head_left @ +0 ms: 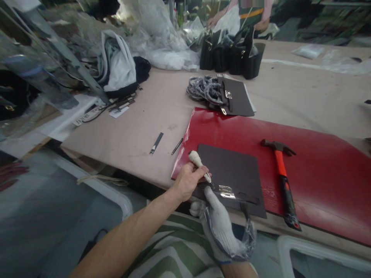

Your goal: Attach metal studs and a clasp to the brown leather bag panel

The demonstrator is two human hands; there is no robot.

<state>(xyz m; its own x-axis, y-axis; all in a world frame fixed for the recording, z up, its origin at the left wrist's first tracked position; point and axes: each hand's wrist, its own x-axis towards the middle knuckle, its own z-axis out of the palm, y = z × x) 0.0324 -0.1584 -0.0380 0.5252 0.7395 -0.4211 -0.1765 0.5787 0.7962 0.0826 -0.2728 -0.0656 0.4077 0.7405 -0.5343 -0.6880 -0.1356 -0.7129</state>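
My bare left hand (187, 181) is closed around an awl-like tool (196, 159) with a white wrapped handle. Its thin tip points down at the strap end on a dark brown bag panel (232, 164). My right hand (218, 220), in a white knitted glove, pinches the panel's near edge, thumb on top beside the tip; the fingers underneath are partly hidden. Silver metal plates (227, 192) lie on the strap just right of the thumb. A plastic-wrapped bag handle (249, 235) hangs from the panel around the gloved hand.
Under the panel spreads a red sheet (319, 166), with a claw hammer (281, 170) on it. A cutter blade (157, 143) and a black pen (177, 146) lie left. Behind are another bag panel (239, 96), black bags (232, 56) and a person's arm (262, 25).
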